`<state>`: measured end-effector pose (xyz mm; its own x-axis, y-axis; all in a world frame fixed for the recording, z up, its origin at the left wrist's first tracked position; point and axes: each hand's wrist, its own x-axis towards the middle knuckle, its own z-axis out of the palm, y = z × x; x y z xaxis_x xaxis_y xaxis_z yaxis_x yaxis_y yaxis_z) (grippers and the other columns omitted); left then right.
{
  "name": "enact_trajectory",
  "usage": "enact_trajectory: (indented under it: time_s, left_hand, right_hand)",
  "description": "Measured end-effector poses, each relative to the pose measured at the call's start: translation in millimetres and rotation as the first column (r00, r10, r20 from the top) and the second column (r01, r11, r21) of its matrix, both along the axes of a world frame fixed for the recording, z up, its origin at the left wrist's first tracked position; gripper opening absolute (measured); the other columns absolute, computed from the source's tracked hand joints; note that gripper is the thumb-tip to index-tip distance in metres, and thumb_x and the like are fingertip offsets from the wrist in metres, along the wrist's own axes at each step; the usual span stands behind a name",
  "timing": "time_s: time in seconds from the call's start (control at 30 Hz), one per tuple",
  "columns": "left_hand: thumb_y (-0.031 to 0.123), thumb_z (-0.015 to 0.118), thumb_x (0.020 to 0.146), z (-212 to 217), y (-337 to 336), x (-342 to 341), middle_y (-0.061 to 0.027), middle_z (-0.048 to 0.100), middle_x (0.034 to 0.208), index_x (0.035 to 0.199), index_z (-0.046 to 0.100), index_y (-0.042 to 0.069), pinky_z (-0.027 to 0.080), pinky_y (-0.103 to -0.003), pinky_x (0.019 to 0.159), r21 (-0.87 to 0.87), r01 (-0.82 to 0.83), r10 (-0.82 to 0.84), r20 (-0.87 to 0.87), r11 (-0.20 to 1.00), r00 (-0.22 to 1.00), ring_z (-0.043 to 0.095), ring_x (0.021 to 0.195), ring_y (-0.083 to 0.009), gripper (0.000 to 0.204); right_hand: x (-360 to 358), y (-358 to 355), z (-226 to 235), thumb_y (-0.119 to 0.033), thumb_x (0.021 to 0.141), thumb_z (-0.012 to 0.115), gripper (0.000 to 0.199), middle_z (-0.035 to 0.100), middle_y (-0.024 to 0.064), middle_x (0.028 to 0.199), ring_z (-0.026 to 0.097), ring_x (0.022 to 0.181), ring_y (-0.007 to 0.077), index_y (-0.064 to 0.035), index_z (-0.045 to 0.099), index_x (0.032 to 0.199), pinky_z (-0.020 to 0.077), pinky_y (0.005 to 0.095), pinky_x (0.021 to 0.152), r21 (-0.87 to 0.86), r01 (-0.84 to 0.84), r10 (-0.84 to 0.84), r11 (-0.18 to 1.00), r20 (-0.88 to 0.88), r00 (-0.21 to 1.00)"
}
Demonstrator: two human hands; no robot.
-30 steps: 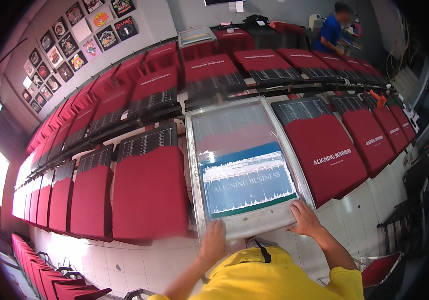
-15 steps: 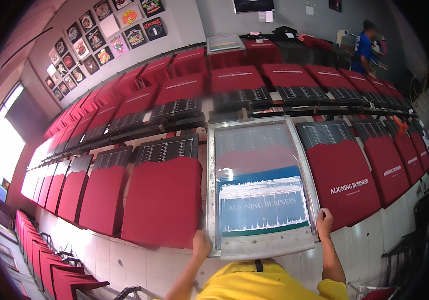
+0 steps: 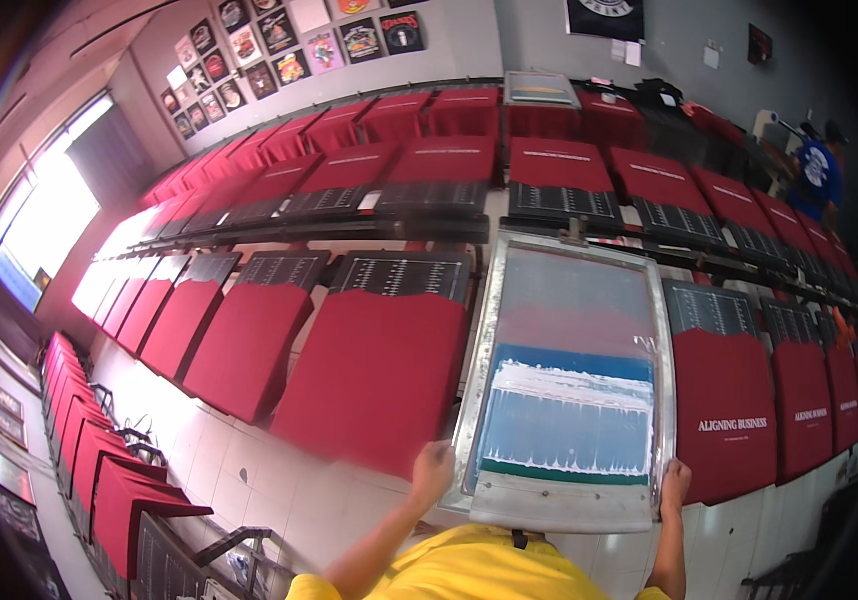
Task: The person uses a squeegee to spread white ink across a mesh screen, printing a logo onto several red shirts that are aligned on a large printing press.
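Observation:
In front of me is a silk-screen frame with metal edges, its mesh showing a blue stencil area streaked with white ink. My left hand is closed on the frame's lower left edge. On the lower right edge, my right hand grips it too. The frame hides what lies beneath it. To its left, a plain dark-red shirt is stretched over a black board. A dark-red shirt with white lettering lies on the board to its right.
Long rows of boards carry more red shirts. A dark rail runs behind the near row. Another screen rests at the back. Folded-out red shirts on racks stand lower left. A person in blue stands far right.
My view has swung to the left. The screen frame has shifted slightly left relative to the shirts, with both hands still on it. Lettering earlier visible through the mesh no longer shows.

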<state>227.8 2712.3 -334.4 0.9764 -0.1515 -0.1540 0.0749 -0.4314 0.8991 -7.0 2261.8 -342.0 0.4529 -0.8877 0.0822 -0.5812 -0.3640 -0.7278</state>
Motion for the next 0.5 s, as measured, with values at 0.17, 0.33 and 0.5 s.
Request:
enact_trajectory:
  time_s: [0.17, 0.33, 0.5]
  left_hand:
    - [0.018, 0.059, 0.094, 19.7, 36.1, 8.1, -0.0205, 0.068, 0.103, 0.112, 0.067, -0.005, 0.051, -0.036, 0.085, -0.021, -0.032, 0.032, -0.005, 0.999, 0.999, 0.068, 0.097, -0.0297, 0.030]
    - [0.017, 0.059, 0.095, 25.9, 109.1, 43.5, -0.0184, 0.068, 0.098, 0.111, 0.067, -0.006, 0.050, -0.035, 0.084, -0.030, -0.067, 0.069, 0.042, 0.997, 0.997, 0.067, 0.093, -0.0268, 0.029]
    - [0.015, 0.059, 0.096, 5.7, 206.8, 81.2, -0.0146, 0.067, 0.089, 0.110, 0.066, -0.007, 0.049, -0.033, 0.080, -0.058, -0.097, 0.103, 0.098, 0.994, 0.990, 0.065, 0.086, -0.0234, 0.027]
  right_hand:
    - [4.4, 34.7, 19.3, -0.021, 0.092, 0.044, 0.038, 0.063, 0.0212, 0.080, 0.058, 0.077, 0.0289, 0.0123, 0.062, 0.090, 0.0461, 0.0387, 0.079, 0.049, -0.020, 0.023, 0.999, -0.049, 0.999]
    - [40.8, 111.1, 18.9, -0.020, 0.093, 0.045, 0.040, 0.069, 0.0261, 0.099, 0.066, 0.096, 0.0372, 0.0124, 0.066, 0.104, 0.0471, 0.0399, 0.091, 0.024, -0.020, 0.019, 1.000, 0.014, 1.000]
    - [93.8, 218.5, 21.5, -0.020, 0.092, 0.047, 0.040, 0.070, 0.0273, 0.099, 0.067, 0.096, 0.0342, 0.0121, 0.067, 0.104, 0.0475, 0.0399, 0.090, 0.087, -0.018, 0.016, 0.996, 0.027, 0.999]
